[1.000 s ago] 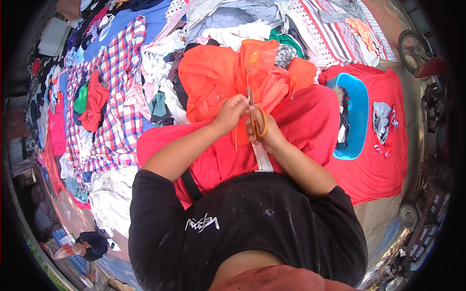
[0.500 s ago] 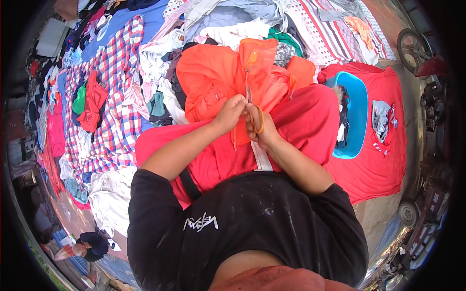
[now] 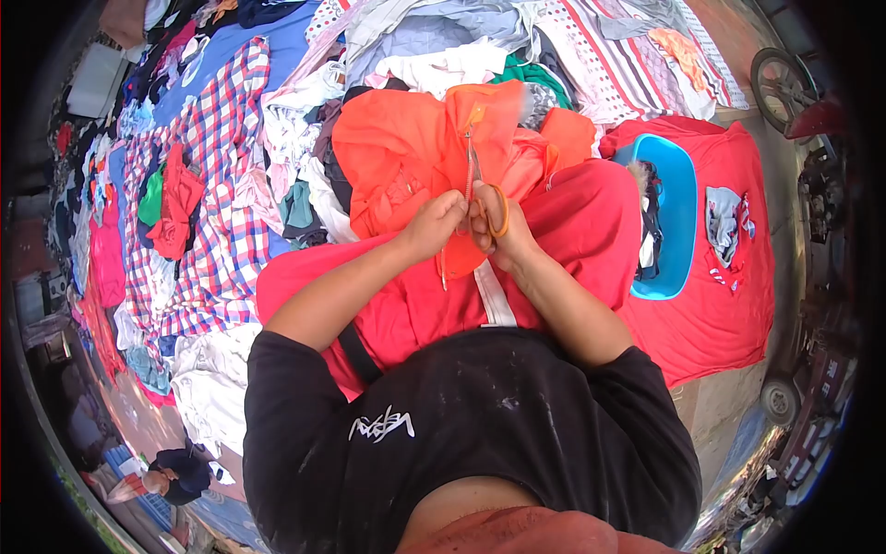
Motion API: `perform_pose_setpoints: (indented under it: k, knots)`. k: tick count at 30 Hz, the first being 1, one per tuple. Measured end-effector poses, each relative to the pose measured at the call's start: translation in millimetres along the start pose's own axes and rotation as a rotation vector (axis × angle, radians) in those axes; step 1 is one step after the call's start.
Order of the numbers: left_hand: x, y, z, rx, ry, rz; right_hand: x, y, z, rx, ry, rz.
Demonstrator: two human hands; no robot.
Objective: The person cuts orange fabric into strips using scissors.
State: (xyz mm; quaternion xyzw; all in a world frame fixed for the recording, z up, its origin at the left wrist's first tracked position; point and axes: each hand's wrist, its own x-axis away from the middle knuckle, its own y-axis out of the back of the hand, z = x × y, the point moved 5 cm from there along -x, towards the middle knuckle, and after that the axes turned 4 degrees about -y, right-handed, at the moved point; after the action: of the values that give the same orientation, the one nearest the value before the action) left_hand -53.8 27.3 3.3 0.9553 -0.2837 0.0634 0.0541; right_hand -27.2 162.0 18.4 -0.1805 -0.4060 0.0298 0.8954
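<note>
A bright orange garment (image 3: 392,138) lies bunched across my lap, with a zipper strip (image 3: 470,152) running up its middle. My left hand (image 3: 434,224) is closed, its thumb and fingers pinching the garment beside the strip. Close against it, my right hand (image 3: 503,229) is closed around scissors (image 3: 499,210) with an orange handle. The fingers of both hands nearly meet. I cannot clearly make out the scissor blades between them. Below the hands, a flap of the orange cloth (image 3: 461,257) hangs over my red trousers (image 3: 581,217).
A blue tub (image 3: 681,222) with dark and white cloth stands at right on a red sheet (image 3: 729,323), beside a grey cloth (image 3: 722,226). Piled clothes and a checked cloth (image 3: 221,175) spread left and ahead. Another person (image 3: 175,475) is at lower left; a wheel (image 3: 783,88) stands upper right.
The right hand and scissors have turned slightly, and more of the zipper strip shows above the fingers. The left hand keeps its pinch. The whole view has shifted a little.
</note>
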Motion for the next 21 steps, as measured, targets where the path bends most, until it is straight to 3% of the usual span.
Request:
perform_pose_setpoints:
  k: [5,8,17,21]
  knots:
    - [6,-6,-7,-0.033,0.052,0.071,2,1,8,-0.034,0.057,-0.047]
    - [17,-23,-3,0.166,0.034,0.096,-3,8,22,-0.076,0.102,-0.042]
    - [19,-20,-2,-0.172,0.007,0.291,-2,21,35,-0.044,0.156,0.012]
    - [25,-9,-14,-0.008,0.054,0.286,9,24,55,0.036,0.195,0.044]
